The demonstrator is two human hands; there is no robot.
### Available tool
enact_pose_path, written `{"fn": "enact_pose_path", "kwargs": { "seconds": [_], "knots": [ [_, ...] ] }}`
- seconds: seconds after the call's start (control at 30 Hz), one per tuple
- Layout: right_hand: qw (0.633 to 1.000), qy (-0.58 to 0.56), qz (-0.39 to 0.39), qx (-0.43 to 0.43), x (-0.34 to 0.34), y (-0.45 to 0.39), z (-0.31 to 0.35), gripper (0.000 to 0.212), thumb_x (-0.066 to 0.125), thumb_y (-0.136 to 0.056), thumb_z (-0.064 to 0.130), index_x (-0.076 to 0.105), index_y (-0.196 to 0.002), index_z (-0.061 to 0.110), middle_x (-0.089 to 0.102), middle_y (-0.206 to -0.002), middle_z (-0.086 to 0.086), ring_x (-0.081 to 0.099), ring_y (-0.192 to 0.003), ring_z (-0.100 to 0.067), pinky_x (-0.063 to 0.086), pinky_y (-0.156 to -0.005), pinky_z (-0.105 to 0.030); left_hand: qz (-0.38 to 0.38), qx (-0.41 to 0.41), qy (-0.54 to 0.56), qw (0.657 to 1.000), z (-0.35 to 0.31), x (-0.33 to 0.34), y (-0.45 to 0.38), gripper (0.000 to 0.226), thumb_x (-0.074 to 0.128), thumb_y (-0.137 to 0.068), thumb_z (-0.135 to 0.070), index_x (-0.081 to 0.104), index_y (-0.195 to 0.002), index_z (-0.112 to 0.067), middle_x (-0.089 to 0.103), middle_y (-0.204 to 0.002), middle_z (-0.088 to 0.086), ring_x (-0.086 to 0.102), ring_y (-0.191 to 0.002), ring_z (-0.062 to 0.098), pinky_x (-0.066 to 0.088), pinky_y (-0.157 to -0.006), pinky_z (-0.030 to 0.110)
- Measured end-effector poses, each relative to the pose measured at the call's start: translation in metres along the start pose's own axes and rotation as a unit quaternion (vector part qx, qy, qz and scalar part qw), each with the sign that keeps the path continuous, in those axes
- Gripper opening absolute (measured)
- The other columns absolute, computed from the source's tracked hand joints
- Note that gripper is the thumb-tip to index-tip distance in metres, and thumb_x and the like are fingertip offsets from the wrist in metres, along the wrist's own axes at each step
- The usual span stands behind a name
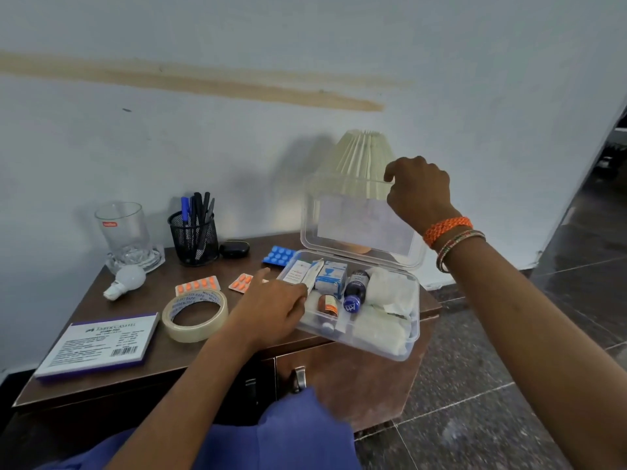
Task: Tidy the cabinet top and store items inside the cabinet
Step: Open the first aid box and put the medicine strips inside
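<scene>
A clear plastic box (409,351) stands at the right end of the brown cabinet top (190,357). It holds small bottles, a blue and white carton and white gauze. My right hand (419,191) pinches the top edge of the raised lid (339,228). My left hand (271,308) lies over the box's left rim, its thumb and fingers on a white flat packet (317,274) that leans inside the box. Loose on the top are two orange blister packs (197,284) (241,282), a blue blister pack (279,256) and a tape roll (195,315).
Further left stand a white bulb (125,279), a glass mug (122,228), a mesh pen holder (193,239), a black case (234,248) and a flat white box (98,344). A pleated lamp (356,154) stands behind the lid. The cabinet door handle (299,378) is below the box.
</scene>
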State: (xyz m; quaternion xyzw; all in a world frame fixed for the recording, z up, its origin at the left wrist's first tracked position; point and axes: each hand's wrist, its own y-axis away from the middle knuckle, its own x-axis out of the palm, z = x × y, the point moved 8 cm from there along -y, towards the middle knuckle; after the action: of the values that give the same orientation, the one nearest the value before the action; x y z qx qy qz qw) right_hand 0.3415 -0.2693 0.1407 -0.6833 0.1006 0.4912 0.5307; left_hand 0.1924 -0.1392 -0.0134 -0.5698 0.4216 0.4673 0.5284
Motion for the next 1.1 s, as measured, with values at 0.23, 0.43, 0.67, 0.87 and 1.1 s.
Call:
{"fn": "enact_pose_path", "kwargs": {
  "seconds": [0.23, 0.43, 0.67, 0.87, 1.1],
  "knots": [
    [1.000, -0.003, 0.013, -0.017, 0.019, -0.003, 0.006, 0.011, 0.046, -0.079, 0.000, 0.047, -0.069, 0.003, 0.041, -0.060, -0.006, 0.046, -0.065, -0.032, 0.035, -0.063, -0.033, -0.004, -0.021, -0.024, 0.999, 0.006, -0.004, 0.004, 0.031, 0.029, -0.095, -0.032, 0.058, -0.104, -0.022, 0.070, -0.095, 0.001, 0.062, -0.092, 0.017, 0.017, -0.116, 0.041],
    [0.999, -0.001, 0.021, -0.026, 0.032, 0.003, 0.011, 0.009, 0.045, -0.077, -0.003, 0.043, -0.073, 0.005, 0.030, -0.061, -0.002, 0.044, -0.073, -0.031, 0.039, -0.071, -0.038, -0.001, -0.031, -0.045, 0.998, 0.012, -0.009, 0.008, 0.029, 0.031, -0.096, -0.029, 0.057, -0.104, -0.021, 0.068, -0.088, 0.000, 0.061, -0.088, 0.016, 0.015, -0.116, 0.042],
    [0.996, 0.051, 0.065, -0.018, 0.043, 0.006, 0.007, 0.036, 0.047, -0.080, 0.006, 0.056, -0.114, 0.004, 0.055, -0.118, -0.015, 0.044, -0.123, -0.033, 0.012, -0.112, -0.058, 0.000, -0.039, -0.037, 0.999, 0.017, -0.011, 0.010, 0.027, 0.031, -0.095, -0.028, 0.056, -0.102, -0.021, 0.068, -0.090, 0.000, 0.061, -0.090, 0.016, 0.017, -0.115, 0.042],
    [0.998, 0.039, -0.010, -0.039, 0.025, 0.009, 0.023, 0.051, 0.050, -0.077, 0.003, 0.050, -0.128, 0.005, 0.041, -0.139, -0.021, 0.029, -0.138, -0.034, 0.001, -0.113, -0.059, -0.089, -0.039, 0.052, 0.994, 0.025, -0.023, 0.011, 0.022, 0.040, -0.094, -0.026, 0.062, -0.095, -0.020, 0.068, -0.088, -0.002, 0.060, -0.084, 0.016, 0.029, -0.108, 0.040],
    [0.988, -0.085, -0.045, -0.122, 0.004, 0.010, 0.093, 0.041, 0.051, -0.075, 0.002, 0.065, -0.113, 0.010, 0.059, -0.121, -0.012, 0.049, -0.121, -0.031, 0.022, -0.109, -0.047, -0.183, -0.087, 0.242, 0.949, 0.066, -0.046, 0.015, 0.021, 0.055, -0.088, -0.015, 0.065, -0.106, -0.018, 0.067, -0.102, -0.005, 0.061, -0.093, 0.010, 0.051, -0.086, 0.035]
  ]
}}
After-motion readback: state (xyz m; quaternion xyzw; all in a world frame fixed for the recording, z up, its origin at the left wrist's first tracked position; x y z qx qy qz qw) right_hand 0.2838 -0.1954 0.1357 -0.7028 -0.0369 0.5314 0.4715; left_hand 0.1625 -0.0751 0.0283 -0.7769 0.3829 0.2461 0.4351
